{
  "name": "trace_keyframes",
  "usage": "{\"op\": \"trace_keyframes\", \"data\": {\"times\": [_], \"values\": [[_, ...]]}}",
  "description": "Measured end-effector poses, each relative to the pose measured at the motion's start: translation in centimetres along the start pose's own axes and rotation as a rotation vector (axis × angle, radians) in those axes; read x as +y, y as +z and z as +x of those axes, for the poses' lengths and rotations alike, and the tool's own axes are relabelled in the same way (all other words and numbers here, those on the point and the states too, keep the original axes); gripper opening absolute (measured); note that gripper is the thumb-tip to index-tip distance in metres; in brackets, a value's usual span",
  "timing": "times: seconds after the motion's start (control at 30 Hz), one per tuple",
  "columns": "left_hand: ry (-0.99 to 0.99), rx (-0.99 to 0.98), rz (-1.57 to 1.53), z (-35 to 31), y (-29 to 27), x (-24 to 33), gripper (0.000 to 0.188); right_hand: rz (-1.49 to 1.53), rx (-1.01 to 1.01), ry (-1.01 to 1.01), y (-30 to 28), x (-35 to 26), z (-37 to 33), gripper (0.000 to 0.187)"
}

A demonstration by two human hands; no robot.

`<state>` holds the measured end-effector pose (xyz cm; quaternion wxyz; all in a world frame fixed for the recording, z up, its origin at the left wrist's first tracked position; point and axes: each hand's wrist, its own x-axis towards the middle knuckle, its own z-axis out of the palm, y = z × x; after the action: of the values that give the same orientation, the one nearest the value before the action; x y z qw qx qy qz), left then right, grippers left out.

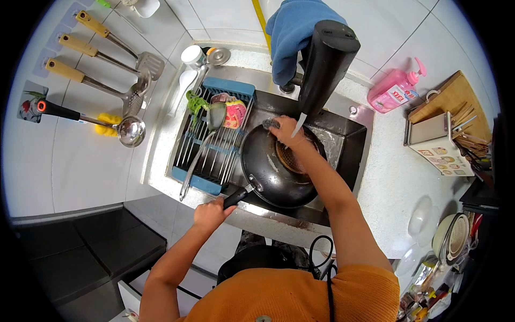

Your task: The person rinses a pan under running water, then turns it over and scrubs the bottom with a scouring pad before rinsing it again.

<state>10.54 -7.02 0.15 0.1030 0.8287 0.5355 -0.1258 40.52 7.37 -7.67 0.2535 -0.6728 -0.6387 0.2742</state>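
We look down into a steel sink (358,153), with a dish rack (228,86) set along its left side. Next in size comes the black pan (268,172), which lies in the sink just right of the rack and seems to be bottom up, a brown round patch (286,157) showing on it. Its long axis runs on a slant: the handle (237,197) points to the near left, over the front edge of the sink, and the round body spreads away to the far right.

A black tap (331,61) hangs over the far side, and a pale streak below it looks like water. Our right arm (338,196) comes in from the near right and passes above the pan's right part, so that the right hand (287,131) sits at the far rim, its fingers closed on something.

Our left hand (211,214) is wrapped round the outer end of the handle, so it is the nearer one to the handle, with the body lying beyond it to the right. Smallest is the grey scrubber (271,124) in our right fingers, against the far left of the rim, almost opposite the handle.
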Motion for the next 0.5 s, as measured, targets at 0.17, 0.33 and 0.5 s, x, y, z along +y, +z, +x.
{"op": "trace_keyframes", "data": {"times": [0.17, 0.33, 0.5], "values": [[-0.040, -0.042, 0.007, -0.4, -0.1, 0.1, 0.049, 0.004, -0.177, -0.331, -0.2, -1.4, -0.9, 0.038], [-0.070, -0.109, -0.005, -0.3, -0.7, 0.6, 0.050, -0.062, -0.070, -0.253, 0.0, -0.4, -0.3, 0.037], [-0.050, -0.069, -0.023, -0.5, 0.0, 0.4, 0.051, 0.002, -0.153, -0.176, -0.4, 0.3, 0.7, 0.034]]}}
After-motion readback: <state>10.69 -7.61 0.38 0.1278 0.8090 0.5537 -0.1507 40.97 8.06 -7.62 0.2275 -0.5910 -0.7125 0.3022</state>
